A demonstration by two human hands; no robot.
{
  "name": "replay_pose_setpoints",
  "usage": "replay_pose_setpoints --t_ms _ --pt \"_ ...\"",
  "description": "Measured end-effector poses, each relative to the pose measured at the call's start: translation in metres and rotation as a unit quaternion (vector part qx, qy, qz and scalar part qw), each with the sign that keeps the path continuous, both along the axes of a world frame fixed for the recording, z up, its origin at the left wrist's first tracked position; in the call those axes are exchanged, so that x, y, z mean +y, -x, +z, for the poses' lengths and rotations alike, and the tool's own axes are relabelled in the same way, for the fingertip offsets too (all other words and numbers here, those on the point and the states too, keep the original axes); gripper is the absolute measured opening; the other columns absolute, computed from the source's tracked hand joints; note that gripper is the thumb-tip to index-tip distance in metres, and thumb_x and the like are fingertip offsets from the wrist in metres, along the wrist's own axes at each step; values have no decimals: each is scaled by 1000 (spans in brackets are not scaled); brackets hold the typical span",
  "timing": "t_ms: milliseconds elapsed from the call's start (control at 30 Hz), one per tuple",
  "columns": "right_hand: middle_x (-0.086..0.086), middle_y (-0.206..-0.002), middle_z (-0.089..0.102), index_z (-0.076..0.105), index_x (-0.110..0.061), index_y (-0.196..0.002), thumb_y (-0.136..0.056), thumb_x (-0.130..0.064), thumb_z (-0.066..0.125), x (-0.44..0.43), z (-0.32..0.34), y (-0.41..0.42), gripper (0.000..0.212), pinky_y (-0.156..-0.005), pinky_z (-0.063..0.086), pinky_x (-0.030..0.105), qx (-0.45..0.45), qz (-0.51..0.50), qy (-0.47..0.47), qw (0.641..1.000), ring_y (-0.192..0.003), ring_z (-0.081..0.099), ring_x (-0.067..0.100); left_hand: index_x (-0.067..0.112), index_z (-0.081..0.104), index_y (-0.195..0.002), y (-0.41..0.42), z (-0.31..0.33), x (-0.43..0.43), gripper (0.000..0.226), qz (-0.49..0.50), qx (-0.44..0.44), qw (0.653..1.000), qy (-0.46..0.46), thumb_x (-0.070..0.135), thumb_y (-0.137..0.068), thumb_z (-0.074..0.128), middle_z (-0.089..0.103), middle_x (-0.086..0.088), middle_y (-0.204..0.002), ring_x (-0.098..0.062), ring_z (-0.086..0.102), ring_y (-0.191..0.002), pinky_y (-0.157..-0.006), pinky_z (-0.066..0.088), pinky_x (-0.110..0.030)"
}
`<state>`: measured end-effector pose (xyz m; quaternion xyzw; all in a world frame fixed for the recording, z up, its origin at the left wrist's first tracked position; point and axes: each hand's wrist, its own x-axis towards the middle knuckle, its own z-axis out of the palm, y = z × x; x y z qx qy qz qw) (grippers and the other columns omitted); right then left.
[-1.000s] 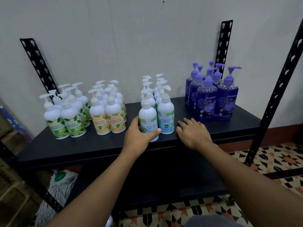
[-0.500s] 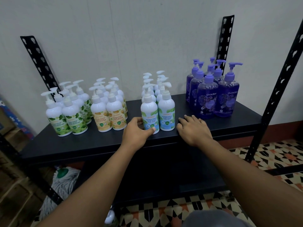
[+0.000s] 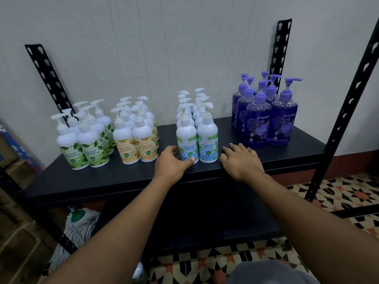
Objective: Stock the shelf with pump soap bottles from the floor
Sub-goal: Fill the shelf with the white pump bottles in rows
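Observation:
Four groups of pump soap bottles stand on the black shelf (image 3: 123, 179). From left: green-label bottles (image 3: 82, 146), yellow-label bottles (image 3: 135, 144), blue-label cool mint bottles (image 3: 207, 138), and purple bottles (image 3: 266, 121). My left hand (image 3: 172, 165) grips the base of the front-left cool mint bottle (image 3: 186, 140), thumb across its front and fingers behind. To the right of that group my right hand (image 3: 240, 160) rests on the shelf with straight fingers, holding nothing.
Black perforated uprights (image 3: 346, 111) frame the shelf at back and right. A grey mop head (image 3: 80, 228) lies under the shelf at left. A patterned tile floor (image 3: 338, 193) shows at right. A white bottle top (image 3: 138, 269) peeks out by my left forearm, low down.
My left hand pushed the cool mint bottle back into line beside its neighbour. The right hand stayed on the shelf. The view has moved a little closer.

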<state>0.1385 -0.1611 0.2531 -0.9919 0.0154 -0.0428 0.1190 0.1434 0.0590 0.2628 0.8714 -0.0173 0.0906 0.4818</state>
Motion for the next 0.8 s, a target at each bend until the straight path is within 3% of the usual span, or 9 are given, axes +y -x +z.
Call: replay_pose_setpoints --t_ms 167,233,300,400,500,667,800 --pt "4 -166 27 40 -25 -154 -105 -45 26 6 -1 14 55 -124 11 49 -10 -14 -31 999 -154 19 24 9 39 -152 28 -1 6 92 -17 11 1000 -4 34 -78 87 46 -6 -154 -21 52 -135 -107 46 -33" --pt "5 -160 38 49 -23 -147 -103 -46 34 14 0 30 52 -123 15 48 -32 -25 -55 998 -149 28 25 13 44 -148 47 -3 15 80 -21 -9 1000 -8 33 -82 83 47 -4 -152 -19 53 -133 -103 45 -29" --pt "5 -146 50 60 -21 -135 -99 -44 47 25 -1 53 44 -118 27 44 -67 -24 -88 994 -137 42 26 17 52 -140 71 -7 28 61 -17 -29 999 -2 32 -87 79 52 0 -143 -14 55 -127 -98 46 -27" --pt "1 -126 54 68 -19 -114 -95 -35 60 53 -6 96 26 -92 44 33 -96 4 -238 967 -115 53 18 20 60 -128 109 -17 57 39 6 -29 999 11 31 -93 73 54 6 -130 -11 57 -120 -92 48 -27" --pt "-4 -109 60 69 -23 -99 -95 -31 63 89 -12 129 11 -83 50 29 -54 73 -312 946 -92 61 8 23 61 -121 143 -34 94 29 43 -2 999 15 34 -96 69 55 5 -127 -10 59 -116 -86 49 -27" --pt "-13 -99 66 68 -25 -103 -99 -35 60 146 -13 156 13 -76 50 26 32 170 -334 926 -91 61 4 26 58 -114 193 -65 157 21 111 46 992 41 34 -97 68 61 5 -111 -8 61 -101 -69 44 -15" --pt "-10 -95 66 67 -25 -103 -99 -35 58 190 -47 161 14 -68 46 23 111 192 -322 921 -87 61 5 20 59 -111 223 -103 199 21 182 92 977 56 29 -96 69 59 12 -103 -15 61 -102 -85 47 -26"
